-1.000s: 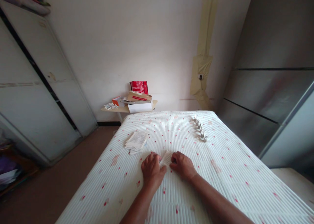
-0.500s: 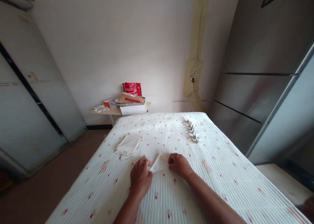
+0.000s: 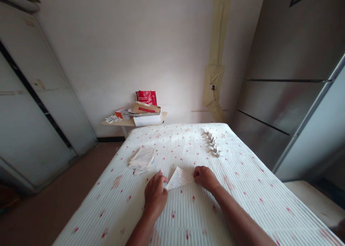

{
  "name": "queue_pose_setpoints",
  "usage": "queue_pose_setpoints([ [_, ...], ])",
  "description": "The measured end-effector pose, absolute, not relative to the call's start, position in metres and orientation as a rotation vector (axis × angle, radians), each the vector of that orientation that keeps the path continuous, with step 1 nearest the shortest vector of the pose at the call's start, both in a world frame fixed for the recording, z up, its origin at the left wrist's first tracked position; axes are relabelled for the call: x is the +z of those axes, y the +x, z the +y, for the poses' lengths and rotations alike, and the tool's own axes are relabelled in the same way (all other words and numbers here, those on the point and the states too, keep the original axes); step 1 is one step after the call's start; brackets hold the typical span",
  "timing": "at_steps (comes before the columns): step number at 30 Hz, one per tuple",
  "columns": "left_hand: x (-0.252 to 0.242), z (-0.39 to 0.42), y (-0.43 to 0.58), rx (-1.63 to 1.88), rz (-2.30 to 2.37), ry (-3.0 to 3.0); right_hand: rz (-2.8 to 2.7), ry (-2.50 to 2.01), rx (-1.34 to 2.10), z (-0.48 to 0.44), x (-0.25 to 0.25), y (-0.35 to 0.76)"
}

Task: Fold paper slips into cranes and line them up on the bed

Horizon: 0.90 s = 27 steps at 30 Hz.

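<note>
A sheet of printed paper (image 3: 178,179), folded into a triangle, lies on the bed's quilted cover (image 3: 185,213) with its peak pointing away from me. My left hand (image 3: 155,194) is closed on its left corner, thumb and fingers together. At the right corner, my right hand (image 3: 206,179) pinches the paper between thumb and curled fingers. Beyond my left hand rests a loose stack of printed paper sheets (image 3: 143,158). A row of several folded paper cranes (image 3: 212,143) stands farther off to the right.
Behind the bed's far left corner, a small table (image 3: 129,122) bears a white box (image 3: 147,119), a red bag (image 3: 146,97) and a pile of white folded pieces (image 3: 113,119). A grey refrigerator (image 3: 272,95) stands on the right, a cabinet (image 3: 40,106) on the left.
My right hand has slid right along the triangle's lower edge to its right corner, uncovering more of the paper. My left hand stays at the left corner. The view has shifted slightly.
</note>
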<state>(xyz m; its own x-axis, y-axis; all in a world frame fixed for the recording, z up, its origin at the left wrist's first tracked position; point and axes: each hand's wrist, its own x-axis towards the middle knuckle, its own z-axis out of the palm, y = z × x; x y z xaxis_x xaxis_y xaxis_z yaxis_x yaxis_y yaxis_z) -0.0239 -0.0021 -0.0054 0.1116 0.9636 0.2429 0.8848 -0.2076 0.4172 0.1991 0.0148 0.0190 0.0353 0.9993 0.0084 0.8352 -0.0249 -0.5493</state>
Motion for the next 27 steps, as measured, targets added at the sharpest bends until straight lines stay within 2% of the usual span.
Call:
queue_pose_setpoints([
  [4, -0.003, -0.006, -0.022, 0.803, 1.847, 2.218, -1.836, -1.828, 0.475, 0.015, 0.031, 0.202],
  [8, 0.0, -0.009, -0.02, 0.829, 1.834, 2.211, -1.956, -1.412, 0.382, 0.018, 0.043, 0.183],
  [11, -0.002, -0.009, -0.021, 0.792, 1.86, 2.194, -2.139, -1.263, 0.455, 0.024, 0.043, 0.159],
  [20, -0.011, -0.005, -0.022, 0.756, 1.917, 2.156, -2.29, -1.283, 0.512, 0.043, 0.019, 0.141],
  [27, -0.008, -0.006, -0.021, 0.757, 1.916, 2.149, -2.111, -1.494, 0.374, 0.061, 0.006, 0.161],
])
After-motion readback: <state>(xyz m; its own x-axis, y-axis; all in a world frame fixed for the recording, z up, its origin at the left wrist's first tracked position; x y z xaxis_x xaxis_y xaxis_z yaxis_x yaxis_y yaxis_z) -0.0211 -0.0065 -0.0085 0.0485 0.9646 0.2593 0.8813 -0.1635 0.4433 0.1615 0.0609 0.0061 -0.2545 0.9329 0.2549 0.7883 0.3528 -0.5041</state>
